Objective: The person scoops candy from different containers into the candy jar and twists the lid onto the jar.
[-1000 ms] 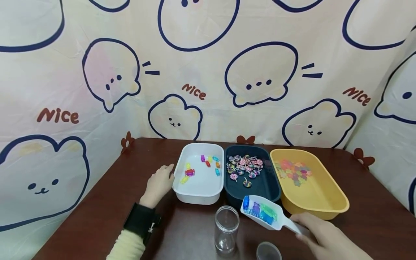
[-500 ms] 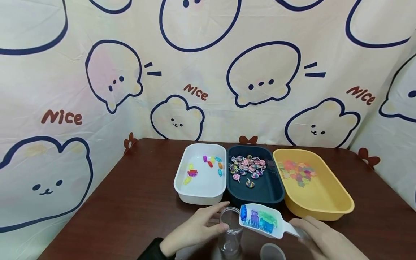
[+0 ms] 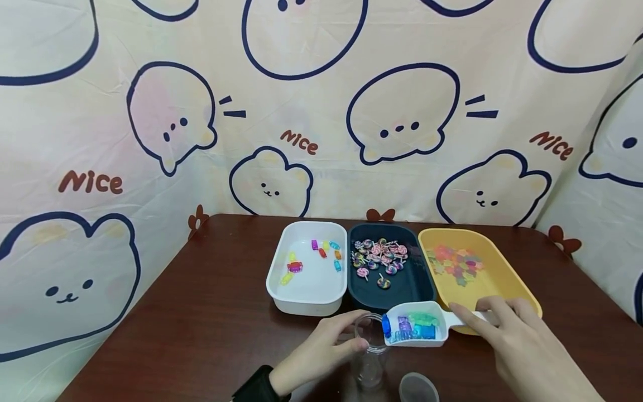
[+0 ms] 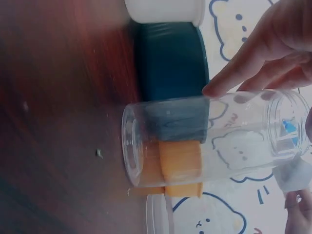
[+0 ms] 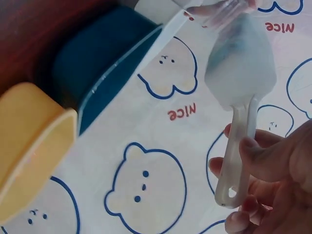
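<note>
My left hand (image 3: 321,349) grips a clear jar (image 4: 195,139) near its open mouth, thumb on one side and fingers on the other. The jar stands upright on the table. My right hand (image 3: 517,335) holds a white scoop (image 5: 241,73) by its handle. Several wrapped candies (image 3: 414,326) in blue, purple and green lie in the scoop, whose front lip is at the jar's rim. Inside the jar's mouth, in the left wrist view, a blue candy (image 4: 289,126) shows; whether it is in the jar or behind it I cannot tell.
Behind the hands stand a white tub (image 3: 306,285) with several candies, a dark blue tub (image 3: 397,296) with small lollipops, and a yellow tub (image 3: 502,279) with translucent coloured pieces. A round clear lid (image 3: 419,388) lies at the table's front, right of the jar.
My left hand has left the white tub's side and taken hold of the jar. The scoop has risen slightly and moved right, its lip now at the jar's mouth.
</note>
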A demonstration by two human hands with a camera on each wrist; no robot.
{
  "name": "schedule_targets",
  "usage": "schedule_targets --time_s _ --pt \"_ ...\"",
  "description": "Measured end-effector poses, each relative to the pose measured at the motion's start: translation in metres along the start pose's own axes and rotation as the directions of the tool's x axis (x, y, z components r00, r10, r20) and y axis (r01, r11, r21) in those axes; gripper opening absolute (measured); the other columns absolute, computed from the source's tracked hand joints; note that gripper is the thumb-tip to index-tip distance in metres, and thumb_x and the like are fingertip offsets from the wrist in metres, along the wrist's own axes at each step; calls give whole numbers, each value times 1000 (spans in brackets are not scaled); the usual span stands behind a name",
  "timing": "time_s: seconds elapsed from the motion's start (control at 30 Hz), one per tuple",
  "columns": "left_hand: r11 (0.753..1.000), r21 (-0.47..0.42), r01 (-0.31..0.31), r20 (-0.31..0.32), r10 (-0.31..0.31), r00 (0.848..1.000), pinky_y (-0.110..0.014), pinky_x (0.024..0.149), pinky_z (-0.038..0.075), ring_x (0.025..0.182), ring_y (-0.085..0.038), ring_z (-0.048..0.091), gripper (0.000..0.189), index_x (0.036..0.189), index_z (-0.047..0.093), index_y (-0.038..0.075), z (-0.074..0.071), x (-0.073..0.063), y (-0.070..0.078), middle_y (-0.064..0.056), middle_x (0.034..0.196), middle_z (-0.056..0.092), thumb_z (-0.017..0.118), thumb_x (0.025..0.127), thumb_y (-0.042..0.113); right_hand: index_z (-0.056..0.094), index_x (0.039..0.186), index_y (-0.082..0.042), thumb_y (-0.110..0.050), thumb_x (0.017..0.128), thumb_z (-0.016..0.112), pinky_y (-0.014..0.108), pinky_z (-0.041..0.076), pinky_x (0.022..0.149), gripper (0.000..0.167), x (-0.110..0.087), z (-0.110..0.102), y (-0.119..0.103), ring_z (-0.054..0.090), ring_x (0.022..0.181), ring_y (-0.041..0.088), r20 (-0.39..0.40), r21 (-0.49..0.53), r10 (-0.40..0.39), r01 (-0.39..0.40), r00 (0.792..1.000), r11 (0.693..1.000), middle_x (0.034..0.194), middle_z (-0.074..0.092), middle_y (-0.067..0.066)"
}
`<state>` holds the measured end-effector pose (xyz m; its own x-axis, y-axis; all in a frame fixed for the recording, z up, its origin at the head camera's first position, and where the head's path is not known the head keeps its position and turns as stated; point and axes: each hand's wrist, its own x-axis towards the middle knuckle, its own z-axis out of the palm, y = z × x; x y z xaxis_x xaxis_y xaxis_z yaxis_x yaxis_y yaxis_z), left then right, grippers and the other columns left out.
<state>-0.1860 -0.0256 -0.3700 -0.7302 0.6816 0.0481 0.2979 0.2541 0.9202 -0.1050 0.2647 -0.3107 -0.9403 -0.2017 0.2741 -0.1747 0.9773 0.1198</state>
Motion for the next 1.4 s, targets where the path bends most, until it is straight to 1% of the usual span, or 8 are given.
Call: schedule_targets --time_s 0.17,0.43,0.6,0.83,1.03,1.17,1.3,1.4 --pt "999 -34 -4 0 4 1000 -31 103 54 120 -26 62 54 145 54 4 4 9 -9 -17 139 63 57 102 37 75 121 -22 7 60 93 46 51 79 71 5 -7 0 49 94 29 -57 -52 -39 36 998 998 104 63 6" --pt "998 -55 -19 26 21 999 -23 98 55 118 -1 61 53 148 51 35 16 47 -103 7 143 61 59 98 50 74 122 -24 5 57 95 50 49 85 74 7 -12 -2 50 96 32 -80 -96 -70 62 994 993 106 64 9" --pt "999 -35 -20 31 21 999 -24 97 56 118 0 60 51 146 50 42 16 52 -116 11 142 61 59 97 52 73 123 -25 2 57 97 52 50 89 75 9 -15 -3 51 97 34 -68 -119 -79 70 995 990 109 64 10" --pt "1000 -10 -28 26 29 999 -24 96 56 118 0 60 53 148 50 38 15 47 -105 8 142 61 58 98 52 75 121 -24 -2 57 98 53 52 88 72 11 -20 -5 53 98 32 -66 -146 -105 94 992 985 108 65 10" --pt "999 49 -17 33 15 999 -32 100 56 125 -22 64 57 151 49 9 1 20 -35 -13 147 59 56 103 38 76 119 -21 1 57 97 50 56 84 69 14 -21 -3 56 95 27 -41 -72 -89 86 995 994 106 66 7" --pt "993 118 -25 -32 29 999 -32 101 54 124 -33 63 47 146 53 -2 -12 7 4 -22 139 62 50 108 25 77 118 -16 13 65 87 29 53 64 61 18 -19 3 51 80 17 -30 40 -25 26 999 999 99 61 4" --pt "959 281 -33 -129 72 989 -25 81 50 94 -23 62 36 134 63 -4 -30 13 12 -20 118 69 51 108 17 75 119 -5 13 81 74 22 34 52 42 34 -17 12 46 75 16 16 111 -10 8 1000 994 91 53 5" --pt "912 409 19 -181 61 982 -30 79 53 86 -21 59 31 128 67 -5 -43 24 17 -19 112 71 56 105 12 73 117 2 6 89 69 23 36 55 29 56 -11 15 45 74 17 133 150 -33 13 991 989 88 53 8"
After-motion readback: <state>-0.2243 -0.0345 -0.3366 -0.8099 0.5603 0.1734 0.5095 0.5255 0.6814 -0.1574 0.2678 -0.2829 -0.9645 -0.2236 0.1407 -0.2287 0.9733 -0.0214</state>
